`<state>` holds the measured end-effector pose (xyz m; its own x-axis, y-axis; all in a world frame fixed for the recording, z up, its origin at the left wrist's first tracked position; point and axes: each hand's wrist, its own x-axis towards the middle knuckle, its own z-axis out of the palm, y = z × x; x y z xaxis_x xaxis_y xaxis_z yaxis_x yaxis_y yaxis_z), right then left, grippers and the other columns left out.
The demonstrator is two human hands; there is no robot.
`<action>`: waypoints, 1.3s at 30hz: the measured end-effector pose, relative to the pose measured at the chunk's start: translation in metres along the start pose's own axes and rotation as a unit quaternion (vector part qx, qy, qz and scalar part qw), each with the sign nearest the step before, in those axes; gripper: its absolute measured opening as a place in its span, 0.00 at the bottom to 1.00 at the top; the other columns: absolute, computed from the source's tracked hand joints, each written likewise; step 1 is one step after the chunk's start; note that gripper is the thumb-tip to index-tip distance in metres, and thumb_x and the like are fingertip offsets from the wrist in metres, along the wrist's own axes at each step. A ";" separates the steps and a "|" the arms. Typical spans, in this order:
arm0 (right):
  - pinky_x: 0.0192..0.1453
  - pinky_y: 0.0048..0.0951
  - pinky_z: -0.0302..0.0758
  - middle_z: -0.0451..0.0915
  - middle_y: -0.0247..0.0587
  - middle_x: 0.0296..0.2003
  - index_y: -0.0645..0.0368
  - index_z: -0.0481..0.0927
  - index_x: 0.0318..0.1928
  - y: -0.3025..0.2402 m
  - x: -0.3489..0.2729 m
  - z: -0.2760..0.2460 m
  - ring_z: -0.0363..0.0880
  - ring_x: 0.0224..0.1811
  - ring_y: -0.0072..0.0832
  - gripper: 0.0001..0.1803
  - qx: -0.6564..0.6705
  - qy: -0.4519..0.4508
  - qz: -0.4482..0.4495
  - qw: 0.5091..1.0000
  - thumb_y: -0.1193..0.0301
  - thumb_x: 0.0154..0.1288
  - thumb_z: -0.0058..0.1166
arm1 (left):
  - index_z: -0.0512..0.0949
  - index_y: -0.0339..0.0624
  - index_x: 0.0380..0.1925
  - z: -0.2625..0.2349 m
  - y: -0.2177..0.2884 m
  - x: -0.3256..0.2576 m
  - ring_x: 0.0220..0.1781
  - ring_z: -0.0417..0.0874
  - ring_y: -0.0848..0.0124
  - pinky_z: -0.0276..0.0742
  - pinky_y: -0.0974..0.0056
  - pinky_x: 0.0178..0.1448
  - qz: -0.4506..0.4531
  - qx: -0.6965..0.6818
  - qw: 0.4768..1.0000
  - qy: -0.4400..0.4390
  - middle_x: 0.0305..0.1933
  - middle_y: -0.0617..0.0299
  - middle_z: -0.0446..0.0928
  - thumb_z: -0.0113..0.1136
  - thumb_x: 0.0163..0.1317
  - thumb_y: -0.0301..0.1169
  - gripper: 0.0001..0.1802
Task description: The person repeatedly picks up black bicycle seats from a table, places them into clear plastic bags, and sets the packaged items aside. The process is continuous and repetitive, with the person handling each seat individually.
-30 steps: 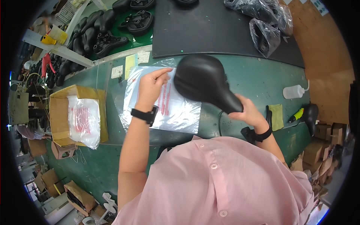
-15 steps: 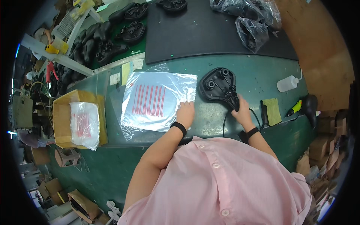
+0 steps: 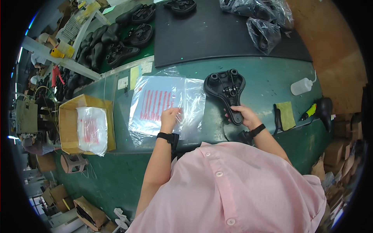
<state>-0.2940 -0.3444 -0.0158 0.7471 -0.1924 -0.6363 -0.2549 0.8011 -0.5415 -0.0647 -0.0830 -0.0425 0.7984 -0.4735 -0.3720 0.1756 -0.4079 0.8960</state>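
A black bicycle saddle is tilted above the bench with its underside, springs and rails facing me. My right hand is closed round its narrow nose. To the left lies a flat transparent plastic bag with red print. My left hand pinches the bag's film, fingers closed, and the sheet is lifted and creased toward the saddle. The saddle's wide end is beside the bag's right edge.
A yellow box with a stack of bags stands left. Far back are a black mat, bagged saddles and a heap of bare saddles. At right lie a white bottle, a green cloth and a yellow-green tool.
My left hand has moved left across the bag and lifted its film. The saddle has tilted in my right hand, its nose swinging toward me and left.
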 end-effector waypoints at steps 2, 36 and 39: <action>0.42 0.33 0.80 0.79 0.43 0.41 0.63 0.70 0.54 0.003 -0.008 0.030 0.82 0.37 0.34 0.23 -0.053 0.025 -0.058 0.997 0.76 0.57 0.58 | 0.80 0.36 0.20 -0.003 -0.002 -0.001 0.22 0.71 0.77 0.66 0.68 0.28 -0.022 -0.003 1.000 -0.001 0.20 0.66 0.75 0.64 0.57 0.34 0.13; 0.48 0.43 0.75 0.76 0.44 0.47 0.55 0.69 0.51 0.016 0.047 0.163 0.76 0.49 0.46 0.28 -0.737 -0.081 -0.294 0.604 0.79 0.45 0.60 | 0.83 0.36 0.36 -0.096 0.062 -0.020 0.24 0.65 0.86 0.58 0.76 0.24 0.079 -0.199 0.970 0.111 0.24 0.71 0.74 0.51 0.70 0.33 0.14; 0.47 0.38 0.75 0.78 0.45 0.43 0.59 0.69 0.53 0.020 0.054 0.165 0.79 0.45 0.43 0.29 -0.714 -0.072 -0.238 0.655 0.79 0.47 0.59 | 0.83 0.37 0.41 -0.082 0.105 -0.062 0.32 0.82 0.71 0.77 0.68 0.36 0.286 -0.014 0.956 -0.058 0.38 0.60 0.85 0.57 0.63 0.28 0.11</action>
<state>-0.1574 -0.2451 0.0303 0.9745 -0.0905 -0.2054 -0.2093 -0.6964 -0.6865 -0.0483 -0.0328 0.0945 0.6994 -0.6972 0.1573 -0.2529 -0.0356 0.9668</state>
